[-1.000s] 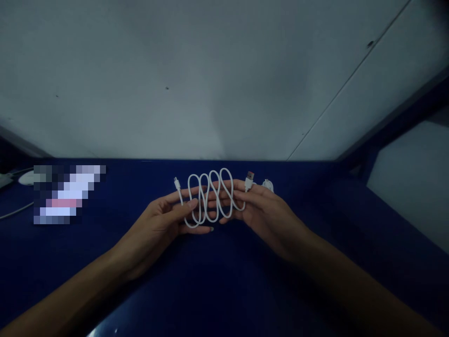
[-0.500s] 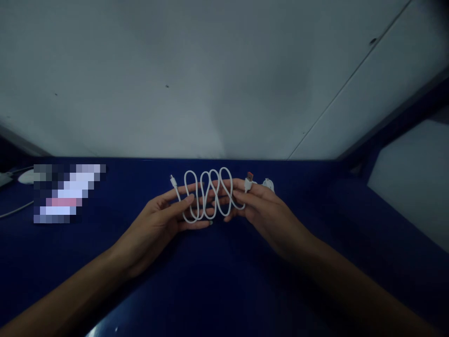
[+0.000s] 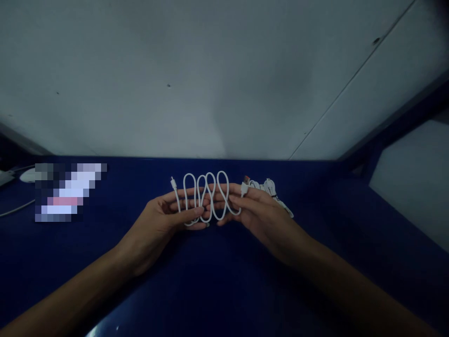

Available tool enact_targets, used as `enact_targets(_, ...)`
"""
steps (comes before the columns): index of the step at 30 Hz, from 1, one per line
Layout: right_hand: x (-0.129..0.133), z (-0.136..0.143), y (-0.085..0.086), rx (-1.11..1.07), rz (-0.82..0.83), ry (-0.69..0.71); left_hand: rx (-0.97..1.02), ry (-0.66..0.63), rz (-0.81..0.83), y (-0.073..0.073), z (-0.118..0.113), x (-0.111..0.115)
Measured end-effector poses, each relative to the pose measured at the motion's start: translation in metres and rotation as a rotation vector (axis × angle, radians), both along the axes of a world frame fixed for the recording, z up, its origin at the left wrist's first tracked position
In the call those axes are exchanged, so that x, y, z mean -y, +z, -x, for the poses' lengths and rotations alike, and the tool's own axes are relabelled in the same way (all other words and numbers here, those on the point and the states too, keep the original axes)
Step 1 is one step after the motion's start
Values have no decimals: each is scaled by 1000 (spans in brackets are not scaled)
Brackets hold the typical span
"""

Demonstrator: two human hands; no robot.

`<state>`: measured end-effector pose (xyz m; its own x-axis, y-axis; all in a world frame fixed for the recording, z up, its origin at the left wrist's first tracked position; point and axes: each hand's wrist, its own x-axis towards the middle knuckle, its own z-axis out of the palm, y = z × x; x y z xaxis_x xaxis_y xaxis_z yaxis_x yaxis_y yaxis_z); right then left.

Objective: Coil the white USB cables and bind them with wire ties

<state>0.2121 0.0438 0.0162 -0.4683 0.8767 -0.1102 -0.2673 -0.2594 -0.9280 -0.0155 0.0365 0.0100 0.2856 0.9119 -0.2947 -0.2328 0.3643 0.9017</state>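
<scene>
A white USB charging cable (image 3: 211, 196) lies in several loose loops across the fingers of both hands, raised over the blue table. My left hand (image 3: 171, 213) grips the left loops, its thumb pressed over them and its fingers behind. Beyond those fingers, the small connector end points up. My right hand (image 3: 257, 206) pinches the right end of the cable under its thumb, near the wide USB plug (image 3: 245, 185), whose inside is orange-red. Behind the right hand lies another bundled white cable (image 3: 270, 188) with a dark tie, partly hidden by that hand.
The blue table (image 3: 210, 281) meets a pale wall (image 3: 196, 117) at its back edge. On the left are a pixelated bright object (image 3: 72, 192), a white rounded item (image 3: 30, 175) and a white cord (image 3: 17, 209). A pale panel (image 3: 414, 173) stands at the right.
My left thumb has slid right across the loops. The right hand has shifted slightly left and down, so more of the bundled cable behind it shows.
</scene>
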Motion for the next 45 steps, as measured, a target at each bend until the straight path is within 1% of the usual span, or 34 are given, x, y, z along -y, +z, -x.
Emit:
enact_targets(3,0,0,0,5,22,-28,-10,7,-5,-2,0,0)
enact_targets(7,-1,-1,-2,-7,46,-42,-21,27,-2,0,-1,0)
enact_targets(17,-3,-2,-7,-57,47,-35,-42,49,-42,1,-2,1)
enact_targets(20,-3,-2,-7,-59,43,-27,-37,57,-39,1,-3,1)
enact_targets(26,-2,-1,-4,-44,62,-54,-49,84,-38,1,-4,2)
enact_targets(33,-3,-2,-6,-56,70,-55,-36,103,-39,1,-4,2)
enact_targets(45,-3,-1,-4,-63,55,-49,-34,120,-30,1,-5,2)
